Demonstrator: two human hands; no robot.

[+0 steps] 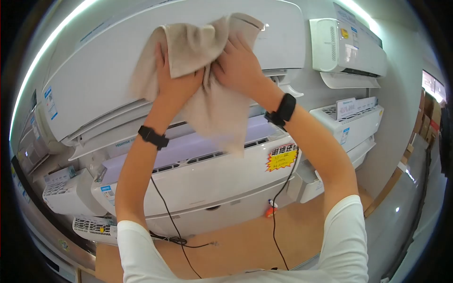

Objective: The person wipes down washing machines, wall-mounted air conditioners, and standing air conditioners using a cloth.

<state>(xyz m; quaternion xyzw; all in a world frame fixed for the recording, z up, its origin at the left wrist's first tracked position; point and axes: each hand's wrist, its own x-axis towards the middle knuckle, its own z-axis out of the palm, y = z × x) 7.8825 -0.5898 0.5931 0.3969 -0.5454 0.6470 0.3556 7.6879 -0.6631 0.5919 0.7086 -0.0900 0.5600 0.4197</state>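
Observation:
Both my hands are raised in front of a large white wall air conditioner [108,70]. Between them bunches a beige cloth [214,118], its lower corner hanging loose and blurred. My left hand [177,80] grips the cloth on the left, thumb side toward the middle. On the right, my right hand [238,66] has its fingers pressed into the folds near the top. Part of each hand's fingers is hidden by the fabric. Whether the cloth touches the panel behind it I cannot tell.
Below hangs another white air conditioner [217,179] with a yellow-and-red price sign [282,158]. More units line the right, including an upper one [325,45] with its flap lowered. Black cables [165,203] dangle near my arms. Cardboard boxes [427,113] stand far right.

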